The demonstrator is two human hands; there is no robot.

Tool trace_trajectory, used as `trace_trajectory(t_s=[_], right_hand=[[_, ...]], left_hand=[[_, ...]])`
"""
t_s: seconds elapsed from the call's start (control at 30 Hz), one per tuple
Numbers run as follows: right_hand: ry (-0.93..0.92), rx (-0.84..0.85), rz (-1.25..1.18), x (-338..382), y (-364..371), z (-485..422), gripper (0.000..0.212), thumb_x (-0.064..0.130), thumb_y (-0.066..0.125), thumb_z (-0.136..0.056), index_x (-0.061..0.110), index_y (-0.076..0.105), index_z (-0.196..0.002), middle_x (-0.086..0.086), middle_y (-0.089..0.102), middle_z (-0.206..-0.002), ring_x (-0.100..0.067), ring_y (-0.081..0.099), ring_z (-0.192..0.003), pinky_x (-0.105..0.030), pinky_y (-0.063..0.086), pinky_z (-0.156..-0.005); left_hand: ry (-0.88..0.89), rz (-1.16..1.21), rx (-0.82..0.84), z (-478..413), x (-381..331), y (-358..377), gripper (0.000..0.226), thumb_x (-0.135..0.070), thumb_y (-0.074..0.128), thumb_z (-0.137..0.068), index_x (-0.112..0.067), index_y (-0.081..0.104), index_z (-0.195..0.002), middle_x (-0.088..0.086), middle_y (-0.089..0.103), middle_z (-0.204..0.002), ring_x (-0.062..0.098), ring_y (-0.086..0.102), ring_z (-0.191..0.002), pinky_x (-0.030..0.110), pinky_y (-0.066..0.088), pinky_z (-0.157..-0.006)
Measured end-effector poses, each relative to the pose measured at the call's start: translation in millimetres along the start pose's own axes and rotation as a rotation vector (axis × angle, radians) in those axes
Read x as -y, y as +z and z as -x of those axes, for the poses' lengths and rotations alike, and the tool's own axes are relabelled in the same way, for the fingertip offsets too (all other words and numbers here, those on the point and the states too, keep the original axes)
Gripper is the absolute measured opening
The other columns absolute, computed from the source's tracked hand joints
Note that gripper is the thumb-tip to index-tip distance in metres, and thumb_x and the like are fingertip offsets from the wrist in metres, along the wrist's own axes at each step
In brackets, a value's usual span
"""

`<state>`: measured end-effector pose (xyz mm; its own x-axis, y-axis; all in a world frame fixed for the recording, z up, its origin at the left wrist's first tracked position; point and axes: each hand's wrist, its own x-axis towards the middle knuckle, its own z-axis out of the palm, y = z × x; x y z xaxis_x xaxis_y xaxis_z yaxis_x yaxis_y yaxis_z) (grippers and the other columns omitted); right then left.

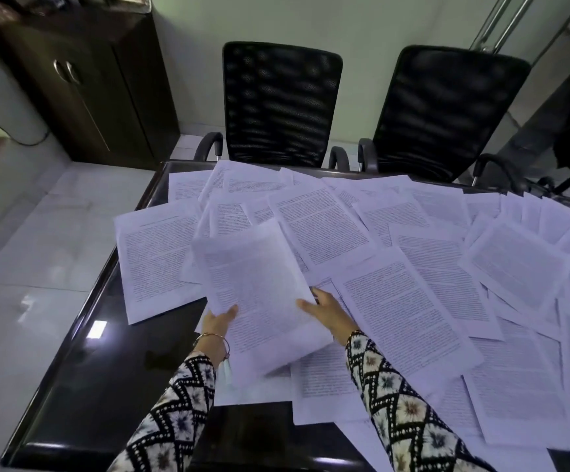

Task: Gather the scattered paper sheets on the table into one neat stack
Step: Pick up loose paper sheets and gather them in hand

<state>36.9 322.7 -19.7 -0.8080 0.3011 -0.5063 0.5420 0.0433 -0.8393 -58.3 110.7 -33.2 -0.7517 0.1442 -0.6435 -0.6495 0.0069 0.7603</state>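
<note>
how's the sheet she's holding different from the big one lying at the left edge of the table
The held sheet is gripped by the left hand and right hand and lies over other papers; the left-edge sheet is untouched, resting partly on the dark table. The held sheet's print looks fainter. Both are white, covered in printed text.

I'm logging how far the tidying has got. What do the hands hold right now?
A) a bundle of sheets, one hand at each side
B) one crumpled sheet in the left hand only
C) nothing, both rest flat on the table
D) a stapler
A: the left hand and right hand grip opposite edges of a bundle of sheets above the scattered sheets.
</note>
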Motion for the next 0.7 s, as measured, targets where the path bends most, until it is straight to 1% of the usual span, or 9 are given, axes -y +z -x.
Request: trace_trajectory(t_s=[0.1, 0.17, 0.23, 0.3, 0.33, 0.47, 0.57, 0.63, 0.7], right_hand=[[0.080, 0.012, -0.397, -2.9, -13.3, 15.3, 0.031, 0.027, 0.068, -0.090, 0.010, 0.066, -0.116, -0.010, 0.072, -0.106, -0.023, 0.070, -0.091, -0.034, 0.058, -0.076], [0.081, 0.022, -0.580, -14.4, -8.0, 23.7, 0.033, 0.023, 0.068, -0.089, 0.006, 0.064, -0.117, -0.011, 0.073, -0.107, -0.023, 0.072, -0.089, -0.034, 0.060, -0.074], [0.090, -0.011, -0.570, -25.8, 1.0, 27.0, 0.060, 0.030, 0.084, -0.072, 0.003, 0.062, -0.121, -0.012, 0.073, -0.111, -0.028, 0.070, -0.101, -0.039, 0.058, -0.084], [0.068, -0.022, -0.496, -32.0, -1.1, 30.4, 0.093, 0.041, 0.095, -0.047, 0.003, 0.061, -0.125, -0.013, 0.069, -0.119, -0.032, 0.064, -0.113, -0.047, 0.050, -0.099], [0.034, -0.009, -0.487, -32.9, -8.5, 33.1, 0.098, 0.042, 0.096, -0.045, 0.003, 0.059, -0.127, -0.013, 0.067, -0.123, -0.032, 0.063, -0.115, -0.048, 0.048, -0.102], [0.089, 0.094, -0.365, -33.1, -55.9, 45.1, 0.078, 0.030, 0.089, -0.063, 0.001, 0.058, -0.129, -0.015, 0.064, -0.127, -0.033, 0.060, -0.120, -0.047, 0.045, -0.105], [0.146, 0.051, -0.420, -35.3, -56.9, 47.9, 0.049, 0.017, 0.078, -0.080, -0.001, 0.062, -0.124, -0.019, 0.067, -0.122, -0.036, 0.063, -0.114, -0.045, 0.050, -0.099], [0.166, -0.041, -0.411, -35.1, -36.6, 44.0, 0.048, 0.015, 0.074, -0.083, 0.001, 0.060, -0.126, -0.019, 0.067, -0.120, -0.033, 0.065, -0.111, -0.043, 0.053, -0.094], [0.156, -0.124, -0.365, -33.8, -20.5, 40.5, 0.053, 0.017, 0.075, -0.082, 0.003, 0.057, -0.130, -0.016, 0.067, -0.122, -0.029, 0.065, -0.110, -0.041, 0.053, -0.094]], left_hand=[[-0.028, 0.160, -0.054, 7.0, 2.8, 3.1, 0.040, -0.010, 0.062, -0.088, 0.000, 0.050, -0.125, 0.013, 0.063, -0.110, 0.031, 0.061, -0.093, 0.040, 0.050, -0.081], [-0.060, 0.247, 0.056, 16.6, 16.1, 10.9, 0.060, -0.016, 0.070, -0.075, -0.003, 0.048, -0.129, 0.008, 0.065, -0.099, 0.025, 0.060, -0.077, 0.031, 0.052, -0.063], [-0.166, 0.211, 0.219, 33.4, 30.6, 17.1, 0.067, -0.007, 0.071, -0.071, -0.004, 0.045, -0.133, 0.013, 0.064, -0.109, 0.028, 0.062, -0.085, 0.033, 0.057, -0.056], [-0.204, 0.170, 0.239, 41.7, 31.9, 6.7, 0.049, 0.000, 0.064, -0.082, -0.004, 0.047, -0.128, 0.015, 0.063, -0.108, 0.030, 0.062, -0.089, 0.035, 0.058, -0.059], [-0.196, 0.179, 0.213, 41.5, 24.0, -3.5, 0.038, -0.001, 0.058, -0.085, -0.005, 0.050, -0.123, 0.014, 0.063, -0.104, 0.029, 0.062, -0.087, 0.036, 0.058, -0.061], [-0.173, 0.168, 0.211, 12.3, -10.4, -64.3, 0.030, -0.021, 0.052, -0.092, -0.006, 0.061, -0.116, 0.010, 0.071, -0.094, 0.025, 0.067, -0.083, 0.034, 0.057, -0.074], [-0.223, -0.157, 0.257, 7.0, -11.2, -68.5, 0.037, -0.024, 0.057, -0.090, -0.003, 0.058, -0.120, 0.012, 0.067, -0.107, 0.028, 0.062, -0.094, 0.037, 0.046, -0.092], [-0.150, -0.338, 0.251, 6.3, -3.8, -56.2, 0.046, -0.013, 0.062, -0.087, 0.004, 0.049, -0.128, 0.014, 0.059, -0.120, 0.029, 0.057, -0.106, 0.036, 0.042, -0.095], [0.000, -0.521, 0.189, -0.7, 1.9, -52.4, 0.059, -0.016, 0.070, -0.081, 0.003, 0.045, -0.131, 0.016, 0.054, -0.128, 0.031, 0.052, -0.116, 0.037, 0.038, -0.100]])
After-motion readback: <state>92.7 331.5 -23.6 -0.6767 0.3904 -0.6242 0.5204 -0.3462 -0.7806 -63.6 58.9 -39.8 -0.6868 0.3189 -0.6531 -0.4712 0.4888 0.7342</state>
